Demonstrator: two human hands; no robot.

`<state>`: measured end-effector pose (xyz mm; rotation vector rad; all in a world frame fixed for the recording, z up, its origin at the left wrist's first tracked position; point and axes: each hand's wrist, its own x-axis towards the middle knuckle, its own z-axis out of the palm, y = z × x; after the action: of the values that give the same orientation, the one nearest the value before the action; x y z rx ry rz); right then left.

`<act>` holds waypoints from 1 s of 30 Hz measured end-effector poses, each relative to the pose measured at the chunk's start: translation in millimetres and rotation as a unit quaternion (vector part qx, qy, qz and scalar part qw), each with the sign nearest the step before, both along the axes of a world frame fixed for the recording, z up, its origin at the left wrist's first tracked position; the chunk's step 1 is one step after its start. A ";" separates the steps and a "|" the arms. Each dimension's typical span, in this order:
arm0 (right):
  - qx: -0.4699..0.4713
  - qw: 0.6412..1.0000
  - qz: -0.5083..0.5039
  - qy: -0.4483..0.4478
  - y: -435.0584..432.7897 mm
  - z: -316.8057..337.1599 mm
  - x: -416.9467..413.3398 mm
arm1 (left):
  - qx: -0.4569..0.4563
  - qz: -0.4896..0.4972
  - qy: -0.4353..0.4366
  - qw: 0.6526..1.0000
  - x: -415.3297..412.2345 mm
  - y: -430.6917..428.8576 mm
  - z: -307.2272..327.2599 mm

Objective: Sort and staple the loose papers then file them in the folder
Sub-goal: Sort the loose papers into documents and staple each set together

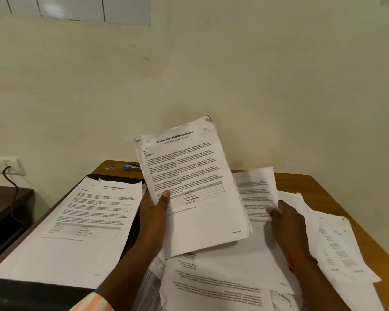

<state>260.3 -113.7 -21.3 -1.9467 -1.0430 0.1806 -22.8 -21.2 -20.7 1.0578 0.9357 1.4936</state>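
A sheaf headed "Sample Internship Documentation" (189, 176) is held tilted above the table (323, 189) by the left hand (154, 212). The thumb is pressed on the front of its lower left edge and the fingers are hidden behind it. Just beside it, at three o'clock, a lifted sheet (255, 187) is pinched at its lower corner by the right hand (289, 223), thumb on the near face; its left edge is hidden behind the sheaf. The loose papers (222, 277) are spread in an overlapping heap from five to six o'clock beneath both hands, several of them turned upside down. At nine o'clock of the sheaf a black folder (115, 178) is seen lying open, and a stack headed "Sample Health Report" (88, 221) is laid flat on it. What looks like a stapler (134, 166), with a blue end, is seen on the table at eleven o'clock, near the wall and partly covered by the sheaf. A wall socket (0, 164) with a dark cable (11, 182) is seen at the far left.
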 end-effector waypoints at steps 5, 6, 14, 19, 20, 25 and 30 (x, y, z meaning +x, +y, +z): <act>-0.027 0.999 0.001 0.028 3.2 -4.7 -1.0 | -0.007 -0.006 -0.011 1.000 0.8 0.9 -2.7; -0.036 0.999 0.000 0.029 3.7 -7.9 -1.3 | -0.007 -0.008 -0.013 1.000 0.9 1.0 -2.7; 0.008 0.992 -0.120 0.041 12.2 -11.5 8.1 | -0.014 -0.014 -0.010 1.000 0.9 2.3 -3.6; -0.032 0.987 0.015 0.158 7.8 -3.6 3.2 | -0.026 -0.020 -0.019 0.999 0.7 5.7 -6.5; -0.095 0.989 0.040 0.108 9.0 -5.4 1.1 | -0.025 -0.021 -0.021 0.999 0.6 6.7 -7.0; -0.114 0.993 -0.004 -0.019 16.5 -24.9 -2.6 | -0.038 -0.030 -0.042 0.998 -0.2 10.1 -10.5; -0.045 0.993 -0.102 -0.050 14.2 -14.5 9.4 | -0.069 -0.005 -0.087 0.994 -3.1 17.4 -11.6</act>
<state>269.7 -99.5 -35.9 -2.1483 -0.9049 0.0178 -25.9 -3.8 -32.4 0.8166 0.8952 1.4648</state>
